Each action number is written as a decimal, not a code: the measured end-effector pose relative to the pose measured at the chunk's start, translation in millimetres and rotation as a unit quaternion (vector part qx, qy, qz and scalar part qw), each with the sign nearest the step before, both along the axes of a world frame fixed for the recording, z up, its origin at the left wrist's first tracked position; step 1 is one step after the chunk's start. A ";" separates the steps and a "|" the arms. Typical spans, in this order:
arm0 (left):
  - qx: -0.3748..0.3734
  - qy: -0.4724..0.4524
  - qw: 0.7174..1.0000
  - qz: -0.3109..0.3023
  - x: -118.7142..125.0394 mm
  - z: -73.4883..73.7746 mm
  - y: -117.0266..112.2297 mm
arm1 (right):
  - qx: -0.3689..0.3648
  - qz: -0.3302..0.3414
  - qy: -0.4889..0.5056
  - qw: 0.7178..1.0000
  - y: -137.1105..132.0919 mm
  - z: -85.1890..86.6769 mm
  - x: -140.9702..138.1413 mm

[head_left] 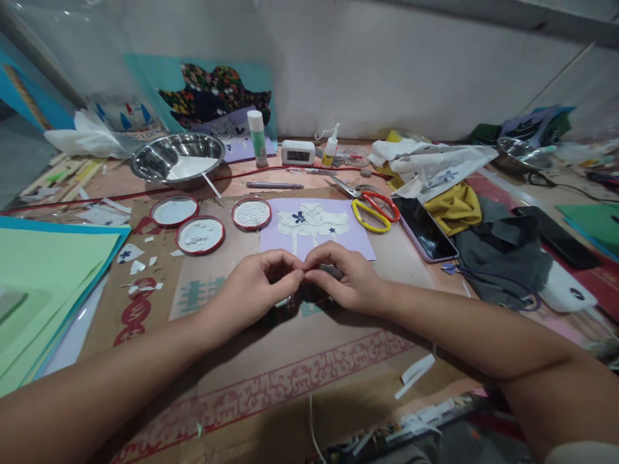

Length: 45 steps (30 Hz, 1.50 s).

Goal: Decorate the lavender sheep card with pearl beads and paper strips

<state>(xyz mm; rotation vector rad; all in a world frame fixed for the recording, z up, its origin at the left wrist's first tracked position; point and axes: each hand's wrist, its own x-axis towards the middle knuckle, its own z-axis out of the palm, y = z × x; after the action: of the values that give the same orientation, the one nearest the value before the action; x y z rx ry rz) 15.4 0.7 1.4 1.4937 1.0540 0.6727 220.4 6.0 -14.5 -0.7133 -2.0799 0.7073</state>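
Over the middle of the work surface, my left hand [271,280] and my right hand [341,274] meet fingertip to fingertip. Each pinches thumb against forefinger; whatever is between them is too small to make out. Small pale bits [285,301] show just under the left fingers. Right behind the hands lies a lilac card [365,241] bearing a white cloth cloud [314,222] trimmed with beads and dark blue flowers. To its left are a red-rimmed lid of small white beads [251,214], a lid with larger clear beads [200,234] and another pale-filled lid [174,210].
Scissors [370,206] and a phone [425,229] lie right of the card. A steel bowl [178,158], glue stick [257,138], digital clock [298,153] and small glue bottle [331,147] stand behind. Coloured paper [53,277] is at left, cloth scraps [503,258] at right.
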 end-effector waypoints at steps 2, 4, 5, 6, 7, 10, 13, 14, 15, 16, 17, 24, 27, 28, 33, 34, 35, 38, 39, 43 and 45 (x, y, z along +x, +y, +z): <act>0.001 0.009 1.000 0.006 0.4 -0.7 -0.2 | -0.009 0.002 -0.007 1.000 0.2 -0.1 -0.7; -0.002 0.012 1.000 0.009 0.7 -1.3 0.0 | -0.017 0.003 -0.017 1.000 0.6 0.0 -1.4; -0.002 0.011 1.000 0.011 0.8 -1.3 0.3 | -0.022 0.002 -0.020 1.000 1.0 0.0 -1.6; -0.001 0.010 1.000 0.012 0.9 -1.1 0.7 | -0.028 -0.001 -0.022 0.999 1.5 0.1 -1.8; 0.004 0.010 1.000 0.014 0.9 -0.6 1.2 | -0.034 -0.005 -0.022 0.999 2.0 0.1 -1.9; 0.023 0.012 0.999 0.020 0.8 1.5 2.6 | -0.055 -0.026 -0.013 0.998 3.7 0.5 -1.9; 0.026 0.008 0.999 0.024 0.9 3.2 3.0 | -0.068 -0.038 -0.008 0.997 4.3 1.2 -1.6; 0.023 0.007 0.999 0.024 0.9 3.6 2.9 | -0.071 -0.037 -0.008 0.997 4.2 1.4 -1.5; 0.022 0.009 0.999 0.025 0.9 3.9 2.8 | -0.073 -0.033 -0.009 0.997 4.1 1.6 -1.3; 0.022 0.012 0.999 0.025 0.9 4.1 2.7 | -0.076 -0.030 -0.009 0.997 3.8 1.8 -1.1; 0.023 0.014 0.999 0.024 0.8 4.4 2.7 | -0.078 -0.027 -0.007 0.997 3.6 1.9 -1.0; 0.023 0.011 1.000 0.008 -2.0 2.0 2.3 | -0.098 -0.008 0.018 0.995 2.0 2.0 -1.1; 0.015 0.013 1.000 0.010 -3.3 -0.5 2.7 | -0.113 -0.003 0.023 0.993 1.7 1.9 -1.4; 0.011 0.013 1.000 0.010 -3.4 -0.9 3.1 | -0.113 -0.002 0.022 0.993 1.6 1.9 -1.4; -0.009 0.015 1.000 0.006 -2.4 0.7 5.6 | -0.098 0.003 0.020 0.995 1.3 1.9 -1.7; -0.011 0.014 1.000 0.007 -2.1 1.2 6.0 | -0.096 0.004 0.019 0.995 1.2 1.8 -1.9; -0.013 0.012 1.000 0.010 -1.8 1.6 6.4 | -0.095 0.004 0.017 0.995 1.0 1.8 -2.0; -0.016 0.008 1.000 0.017 -1.4 2.1 6.9 | -0.103 0.003 0.021 0.994 0.8 1.5 -2.5; -0.017 0.008 1.000 0.017 -1.3 2.2 6.9 | -0.107 0.003 0.023 0.994 0.7 1.4 -2.7; -0.020 0.008 1.000 0.020 -1.1 3.0 6.1 | -0.095 0.001 0.020 0.995 0.9 1.4 -2.8; -0.018 0.009 1.000 0.021 -1.0 3.7 5.6 | -0.090 0.002 0.017 0.996 0.9 1.3 -2.7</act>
<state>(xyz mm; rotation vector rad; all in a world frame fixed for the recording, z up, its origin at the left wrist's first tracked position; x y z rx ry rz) 14.4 6.4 5.1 1.4523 1.1093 0.6672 217.7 7.0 -13.2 -0.7909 -2.0037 0.9103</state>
